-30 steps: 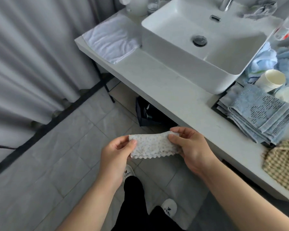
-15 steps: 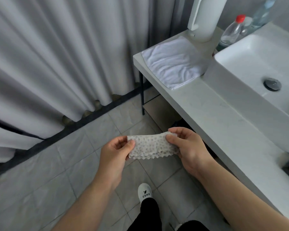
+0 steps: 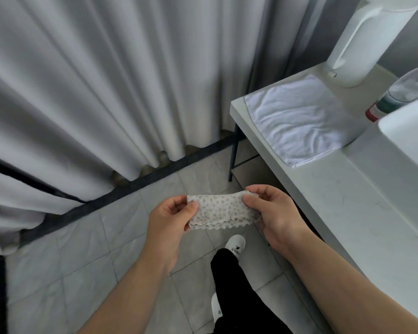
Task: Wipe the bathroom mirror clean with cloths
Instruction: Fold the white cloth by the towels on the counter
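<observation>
A small white dotted cloth point(image 3: 221, 212) with a scalloped lower edge is stretched between both hands above the tiled floor. My left hand point(image 3: 170, 219) pinches its left end between thumb and fingers. My right hand point(image 3: 273, 213) pinches its right end, fingers curled over the top corner. A white towel point(image 3: 297, 119) lies flat on the left end of the vanity counter point(image 3: 343, 189), apart from both hands. No mirror is in view.
A grey curtain point(image 3: 106, 80) hangs at the left and back, over a dark floor strip. On the counter stand a white kettle point(image 3: 369, 37) and a clear bottle with a red cap point(image 3: 403, 90), beside the white basin's corner point(image 3: 410, 131). My slippered foot point(image 3: 234, 245) is below the cloth.
The view has swung left, from the basin and stacked cloths toward the curtain. Both hands keep the same hold on the dotted cloth.
</observation>
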